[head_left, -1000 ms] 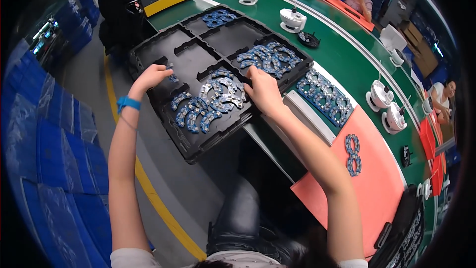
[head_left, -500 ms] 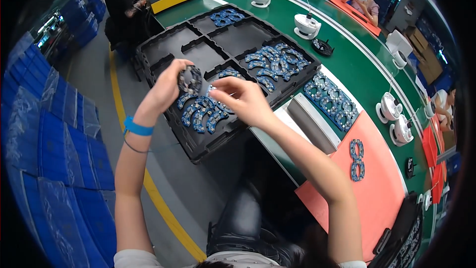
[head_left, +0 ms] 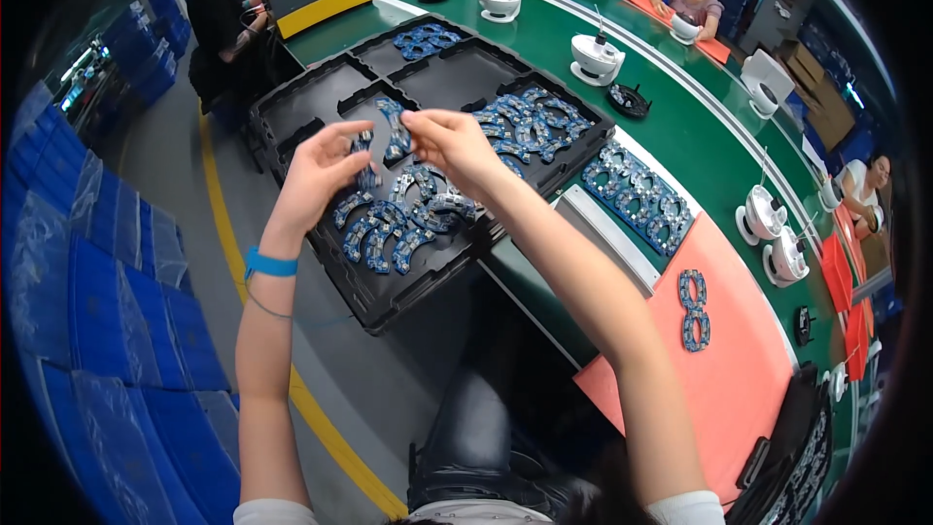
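Note:
Over the black divided tray (head_left: pixel 364 306), both my hands are raised and working. My left hand (head_left: pixel 324 173), with a blue band at its wrist, grips a small circuit board (head_left: pixel 367 160) by its edge; this one is blurred and partly behind the fingers. Between the thumb and fingers of my right hand (head_left: pixel 449 144) is a curved blue circuit board (head_left: pixel 395 129), held upright just beside the other. Below them, a heap of curved blue circuit boards (head_left: pixel 384 231) lies in the tray's near compartment.
More boards (head_left: pixel 535 122) fill the tray's right compartment, with others (head_left: pixel 425 40) at the back. A board panel (head_left: pixel 637 196) lies beside a grey metal bar (head_left: pixel 607 238). An eight-shaped board (head_left: pixel 694 311) rests on the orange mat (head_left: pixel 739 369). White devices (head_left: pixel 596 58) line the green conveyor; co-workers sit around.
The round dark cluster of boards in my left hand no longer shows as one piece. My right hand has moved up and left and now holds a curved board.

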`<state>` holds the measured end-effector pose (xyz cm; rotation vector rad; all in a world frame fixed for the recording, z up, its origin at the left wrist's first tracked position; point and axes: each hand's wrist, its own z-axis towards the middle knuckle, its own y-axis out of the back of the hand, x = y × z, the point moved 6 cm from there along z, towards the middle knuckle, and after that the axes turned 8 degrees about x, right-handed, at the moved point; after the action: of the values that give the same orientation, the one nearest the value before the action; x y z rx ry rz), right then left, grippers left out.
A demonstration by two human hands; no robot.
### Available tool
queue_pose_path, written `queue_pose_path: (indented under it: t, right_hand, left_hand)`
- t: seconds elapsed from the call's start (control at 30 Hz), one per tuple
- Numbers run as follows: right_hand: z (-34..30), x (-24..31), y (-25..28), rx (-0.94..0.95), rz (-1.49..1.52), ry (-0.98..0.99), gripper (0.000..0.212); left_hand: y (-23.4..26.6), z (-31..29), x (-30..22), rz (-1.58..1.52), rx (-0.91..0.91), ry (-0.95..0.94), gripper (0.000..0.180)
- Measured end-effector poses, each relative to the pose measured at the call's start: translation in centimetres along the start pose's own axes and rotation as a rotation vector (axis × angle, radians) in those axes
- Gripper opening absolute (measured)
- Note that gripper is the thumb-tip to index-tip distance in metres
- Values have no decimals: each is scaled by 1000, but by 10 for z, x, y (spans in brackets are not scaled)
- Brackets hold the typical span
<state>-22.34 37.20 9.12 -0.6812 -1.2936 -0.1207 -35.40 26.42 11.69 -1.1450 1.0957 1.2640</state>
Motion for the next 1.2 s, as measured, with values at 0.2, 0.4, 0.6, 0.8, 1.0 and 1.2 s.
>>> queue_pose_path:
  t: [0.2,0.4,0.6,0.8,1.0,1.2]
  right_hand:
    - [70,-15,42,-399,-1066,-23,24]
    - [69,-12,36,-476,-1476,304,23]
    - [-40,86,40,-283,-1164,297,34]
    - [-277,147,134,-701,-1497,-469,47]
    - [-397,100,172,-763,-1586,-386,27]
    - [-395,85,135,-933,-376,-109,27]
  left_hand:
    - [71,51,65,507,-317,43,35]
    - [74,60,71,1344,-318,0,38]
    - [38,24,7,1172,-259,-260,28]
    - [-37,-110,-19,938,-543,-323,34]
    - [-156,-161,21,710,-236,-295,29]
    - [-265,-151,59,-161,-40,44,41]
